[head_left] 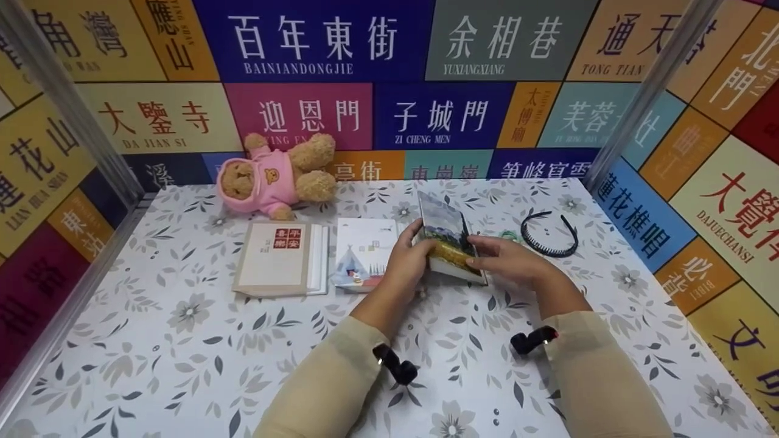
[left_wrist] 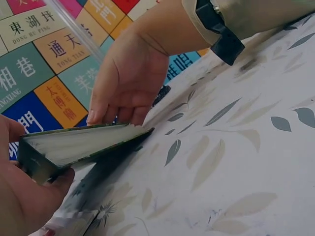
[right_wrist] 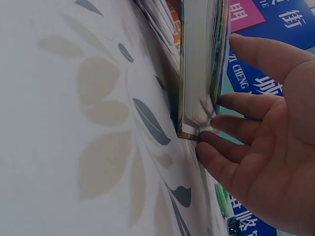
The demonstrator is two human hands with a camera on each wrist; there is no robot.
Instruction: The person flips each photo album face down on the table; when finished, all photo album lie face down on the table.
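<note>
Wide table [head_left: 182, 365] under a white cloth printed with grey leaves and flowers, walled on three sides by colourful panels [head_left: 316, 42] of Chinese street names. At the far left corner of the table, lying on its side, a brown plush teddy bear in a pink hoodie [head_left: 274, 176]. Just in front of the bear, towards the middle of the table, a beige flat booklet with two small red stamps [head_left: 277, 258], stacked on white sheets. Right beside it, touching or nearly so, a white booklet with a blue tent drawing [head_left: 360, 255].

In the centre now: a thick notebook with a painted landscape cover [head_left: 450, 243], one edge down on the cloth, the near-left side raised, tilted up off the table. Left hand [head_left: 409, 258] gripping the left edge, thumb on the cover, fingers curled beneath; from the left wrist view, page block [left_wrist: 78, 145] plainly on show, pinched in that hand. Right hand [head_left: 508, 260] resting on the lower right of the cover, fingers fairly straight, tips touching the cover's edge; from the right wrist view, fingers [right_wrist: 231, 130] spread and relaxed against the notebook corner, no clear grip.

Near the right edge of the table, well clear of the notebook, a black thin plastic headband with teeth [head_left: 549, 237]. Between headband and notebook, partly hidden behind the right hand, a small green thing [head_left: 508, 234], too little showing to name. On both beige sleeves, black wrist straps [head_left: 395, 364].
</note>
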